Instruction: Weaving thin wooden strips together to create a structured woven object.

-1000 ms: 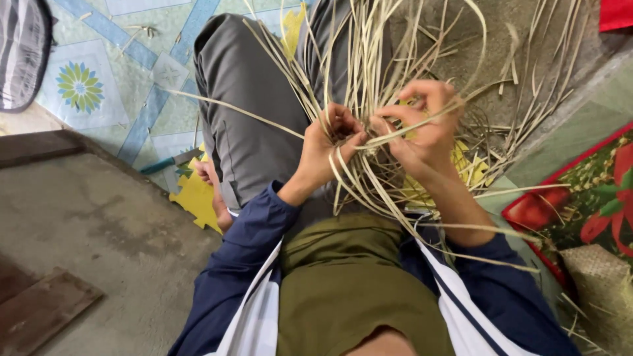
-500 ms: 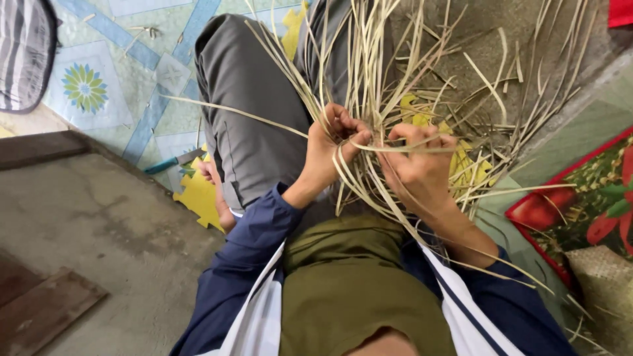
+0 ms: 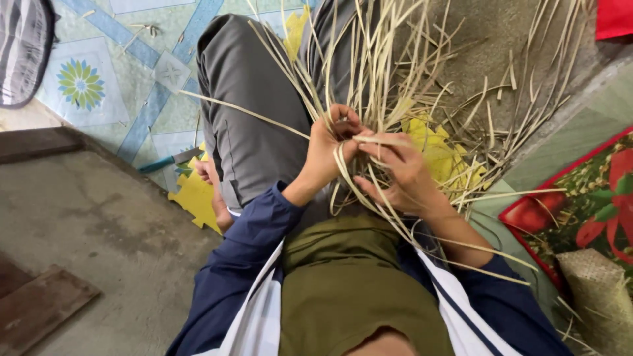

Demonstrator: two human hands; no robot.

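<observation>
Gripping pale, flat, dried weaving strips (image 3: 369, 142) over the lap, the left hand (image 3: 330, 148) and right hand (image 3: 402, 175) sit close together, fingers pinched on strands. Loose strips could slip and unravel the crossing. Their long axes fan toward twelve and one o'clock.

Pale, thin reed strips (image 3: 389, 79) fan out loose above the hands, their lower ends bunched and crossed between both.

Both hands, left hand (image 3: 328, 150) and right hand (image 3: 402, 175), meet over the lap amid straw strips (image 3: 369, 72). A knife (image 3: 170, 160) lies on the floor left of the knee; a woven basket (image 3: 597, 290) sits far right.
</observation>
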